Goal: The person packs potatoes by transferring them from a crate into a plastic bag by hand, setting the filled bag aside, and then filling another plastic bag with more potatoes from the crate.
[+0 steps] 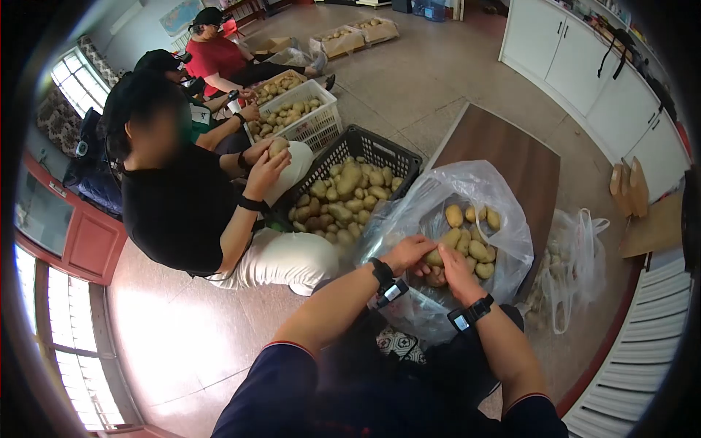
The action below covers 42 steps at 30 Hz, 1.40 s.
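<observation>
Left fingers and right fingers hold a potato

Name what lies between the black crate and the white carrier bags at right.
In the head view, an open clear bag with potatoes inside lies between them, with part of the brown surface.

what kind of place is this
Probably an indoor room being used as a makeshift potato-sorting workspace: potatoes fill a black plastic crate and a white plastic crate, while white cabinets line one side.
</observation>
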Each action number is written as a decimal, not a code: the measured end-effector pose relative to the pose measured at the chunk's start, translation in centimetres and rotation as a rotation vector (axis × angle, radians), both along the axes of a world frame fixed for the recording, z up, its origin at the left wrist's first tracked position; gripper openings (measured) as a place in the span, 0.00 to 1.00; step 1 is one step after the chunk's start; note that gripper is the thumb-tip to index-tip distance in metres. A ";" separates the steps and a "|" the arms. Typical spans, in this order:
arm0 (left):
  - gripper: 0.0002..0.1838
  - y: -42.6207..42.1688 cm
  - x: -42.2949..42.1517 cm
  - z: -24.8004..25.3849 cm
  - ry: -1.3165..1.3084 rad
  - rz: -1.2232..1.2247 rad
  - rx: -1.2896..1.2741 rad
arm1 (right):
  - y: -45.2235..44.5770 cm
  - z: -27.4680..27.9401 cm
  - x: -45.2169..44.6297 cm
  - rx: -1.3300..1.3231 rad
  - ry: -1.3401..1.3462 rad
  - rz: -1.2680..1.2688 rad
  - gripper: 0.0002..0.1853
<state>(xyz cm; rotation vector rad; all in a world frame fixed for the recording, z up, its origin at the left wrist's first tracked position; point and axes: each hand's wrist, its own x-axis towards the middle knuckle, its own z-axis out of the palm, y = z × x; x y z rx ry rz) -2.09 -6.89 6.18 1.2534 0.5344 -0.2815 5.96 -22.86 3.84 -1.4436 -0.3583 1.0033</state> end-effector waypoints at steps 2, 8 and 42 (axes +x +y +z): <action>0.20 0.7 0.0 -0.6 -0.012 -0.011 -0.041 | 0.2 0.1 -0.1 0.003 -0.012 0.011 0.18; 0.13 2.5 0.1 -2.1 -0.121 0.119 -0.232 | -0.6 -4.1 1.4 -0.125 -0.406 -0.083 0.17; 0.13 15.4 -3.2 -10.8 -0.071 0.971 -0.085 | 2.5 -4.1 5.1 -0.731 -1.626 0.456 0.16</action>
